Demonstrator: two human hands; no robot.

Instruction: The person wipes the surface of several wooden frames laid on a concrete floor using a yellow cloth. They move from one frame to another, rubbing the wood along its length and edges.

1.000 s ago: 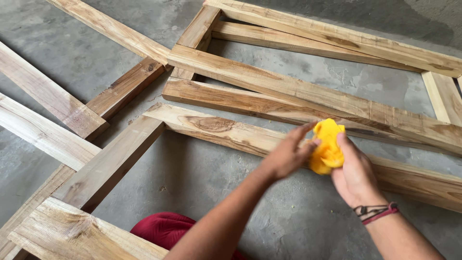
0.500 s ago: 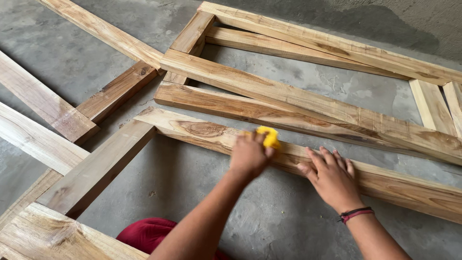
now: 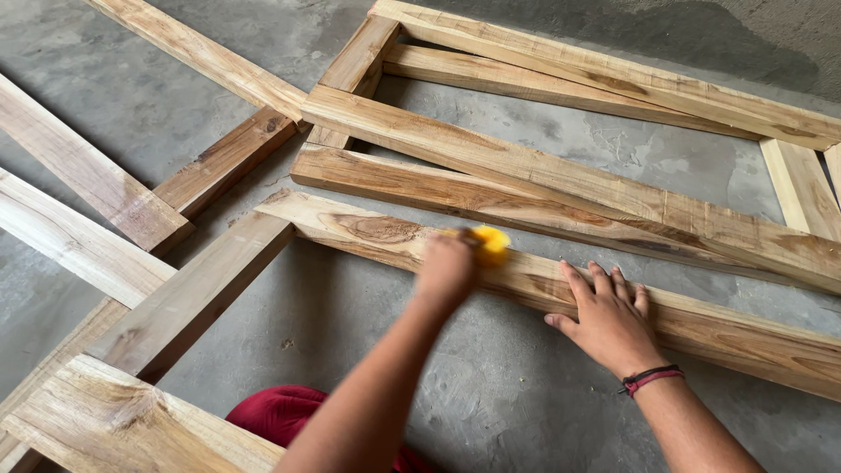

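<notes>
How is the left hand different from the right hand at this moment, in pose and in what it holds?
The left hand is curled around a yellow pad, while the right hand holds nothing. The left hand looks motion-blurred; the right hand is sharp, lying flat with fingers spread. The right wrist carries a dark and red wristband; none shows on the left. Both rest on the same wooden plank.
</notes>
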